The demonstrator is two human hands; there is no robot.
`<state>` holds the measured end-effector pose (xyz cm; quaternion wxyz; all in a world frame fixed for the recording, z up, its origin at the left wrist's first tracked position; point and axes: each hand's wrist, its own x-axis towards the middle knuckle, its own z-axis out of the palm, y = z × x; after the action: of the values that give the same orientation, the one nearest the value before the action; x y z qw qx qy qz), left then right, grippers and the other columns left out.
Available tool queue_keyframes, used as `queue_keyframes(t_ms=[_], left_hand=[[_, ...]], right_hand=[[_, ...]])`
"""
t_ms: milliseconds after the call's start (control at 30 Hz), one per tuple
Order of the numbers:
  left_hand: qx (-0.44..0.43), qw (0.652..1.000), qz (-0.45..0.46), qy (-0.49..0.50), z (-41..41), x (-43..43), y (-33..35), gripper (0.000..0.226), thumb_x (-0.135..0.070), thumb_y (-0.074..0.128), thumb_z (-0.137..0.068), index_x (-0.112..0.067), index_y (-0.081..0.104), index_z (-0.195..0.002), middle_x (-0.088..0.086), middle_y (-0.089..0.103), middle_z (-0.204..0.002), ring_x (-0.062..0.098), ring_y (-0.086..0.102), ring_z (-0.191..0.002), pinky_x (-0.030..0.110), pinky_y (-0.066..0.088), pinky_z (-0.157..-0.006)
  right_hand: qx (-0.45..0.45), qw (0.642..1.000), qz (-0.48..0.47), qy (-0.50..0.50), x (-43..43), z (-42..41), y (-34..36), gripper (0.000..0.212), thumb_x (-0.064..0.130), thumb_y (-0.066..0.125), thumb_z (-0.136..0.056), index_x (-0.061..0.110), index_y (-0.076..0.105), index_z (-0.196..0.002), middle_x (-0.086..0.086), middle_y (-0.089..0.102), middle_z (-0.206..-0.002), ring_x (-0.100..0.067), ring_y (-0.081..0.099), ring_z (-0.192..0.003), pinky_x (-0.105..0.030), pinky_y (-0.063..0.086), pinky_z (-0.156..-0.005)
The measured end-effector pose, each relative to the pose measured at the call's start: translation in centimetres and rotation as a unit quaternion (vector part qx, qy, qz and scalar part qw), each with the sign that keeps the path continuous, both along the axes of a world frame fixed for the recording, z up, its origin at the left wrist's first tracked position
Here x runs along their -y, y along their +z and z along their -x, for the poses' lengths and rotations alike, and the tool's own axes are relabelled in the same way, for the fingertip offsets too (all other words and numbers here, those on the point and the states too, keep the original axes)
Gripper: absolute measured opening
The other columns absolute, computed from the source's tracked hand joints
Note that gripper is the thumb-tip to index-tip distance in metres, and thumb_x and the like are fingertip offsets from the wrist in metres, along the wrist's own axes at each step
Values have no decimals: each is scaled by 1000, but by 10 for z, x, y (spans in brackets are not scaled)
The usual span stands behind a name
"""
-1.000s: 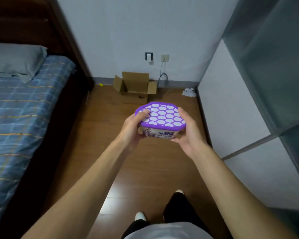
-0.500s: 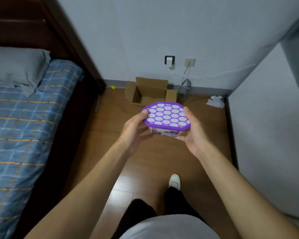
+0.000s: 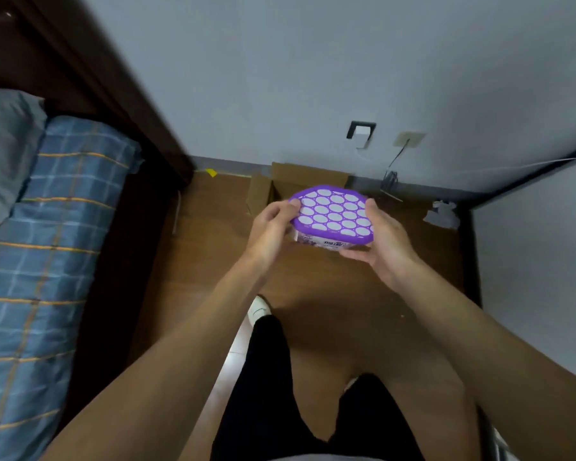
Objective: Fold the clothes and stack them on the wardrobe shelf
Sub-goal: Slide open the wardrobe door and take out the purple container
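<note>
I have both hands clasping the purple-lidded tub [image 3: 333,216]: left hand [image 3: 269,231] and right hand [image 3: 384,245] at its sides, arms outstretched above the wooden floor [image 3: 330,301]. Cardboard box [image 3: 281,184] behind; bed [image 3: 40,261] left. I see no clothes.

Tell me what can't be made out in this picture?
Head view only:
- Small print on the white tub with the purple perforated lid: blurred.
- Tub sides: covered by the left hand and right hand.
- Inside the open brown cardboard box: hidden behind the tub.
- Clothes, wardrobe shelf: not in view.
</note>
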<state>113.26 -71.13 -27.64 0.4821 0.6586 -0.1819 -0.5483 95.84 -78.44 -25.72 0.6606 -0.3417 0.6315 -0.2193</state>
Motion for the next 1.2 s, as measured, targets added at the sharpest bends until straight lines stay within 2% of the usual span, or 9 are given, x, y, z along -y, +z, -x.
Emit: queue_keyframes(t_ms=[100, 200, 333, 433, 567, 667, 900, 1000, 1200], left_hand=[[2, 999, -13, -40, -33, 53, -18, 21, -42, 60, -93, -22, 65, -96, -3, 76, -99, 14, 73, -94, 35, 60, -80], [-11, 998, -33, -45, -55, 103, -54, 14, -22, 58, -97, -21, 67, -86, -10, 74, -78, 3, 69, -72, 27, 56, -67], [-12, 997, -64, -39, -65, 153, -135, 15, -18, 58, -96, -21, 70, -105, -5, 75, -95, 8, 70, -84, 34, 59, -83], [-17, 996, -89, 16, -69, 181, -210, 21, -22, 58, -94, -17, 70, -111, -1, 74, -99, 9, 71, -83, 31, 58, -71], [-18, 992, -114, 43, -71, 223, -314, 19, -31, 56, -93, -20, 72, -89, -6, 76, -79, 7, 72, -71, 24, 54, -58], [3, 992, -125, 27, -73, 250, -391, 20, -34, 54, -94, -22, 69, -89, -10, 77, -77, 6, 73, -73, 27, 57, -66], [31, 987, -156, -18, -84, 293, -546, 25, -34, 46, -101, -19, 67, -100, -1, 76, -90, 17, 73, -88, 38, 60, -83], [58, 981, -181, -38, -82, 294, -598, 31, -37, 46, -102, -15, 62, -117, 3, 72, -106, 14, 71, -89, 30, 61, -72], [102, 967, -233, -12, -79, 288, -673, 16, -35, 54, -97, -20, 58, -93, -2, 66, -89, 15, 66, -85, 35, 57, -82]], right_hand=[[14, 1000, -11, -20, 44, -28, -23, 32, 46, 50, -100, 24, 52, -123, 0, 69, -113, -20, 71, -99, -39, 62, -72], [12, 999, -5, -31, 89, -44, -62, 16, 43, 52, -100, 29, 57, -107, 0, 70, -111, -18, 71, -98, -42, 60, -84], [-22, 1000, -2, -11, 144, -58, -144, 12, 43, 54, -99, 32, 60, -99, -2, 70, -111, -20, 70, -99, -46, 57, -92], [-35, 999, -5, 12, 177, -67, -221, 14, 45, 55, -97, 33, 61, -95, 1, 70, -109, -19, 70, -100, -42, 58, -89], [-36, 999, -19, 29, 210, -71, -331, 14, 45, 53, -98, 33, 59, -94, 9, 68, -100, -6, 70, -85, -26, 58, -69], [-46, 997, -25, 57, 230, -72, -412, 13, 46, 49, -100, 34, 54, -99, 7, 65, -108, -9, 68, -92, -22, 57, -65], [-56, 993, -38, 97, 273, -82, -567, 17, 49, 49, -98, 33, 52, -105, 4, 64, -114, -14, 69, -97, -36, 60, -78], [-69, 989, -47, 122, 279, -83, -620, 18, 48, 51, -98, 33, 53, -108, 6, 65, -111, -12, 69, -95, -36, 60, -79], [-85, 985, -74, 133, 265, -90, -697, 21, 44, 54, -98, 29, 52, -112, 0, 64, -115, -17, 66, -102, -41, 59, -89]])
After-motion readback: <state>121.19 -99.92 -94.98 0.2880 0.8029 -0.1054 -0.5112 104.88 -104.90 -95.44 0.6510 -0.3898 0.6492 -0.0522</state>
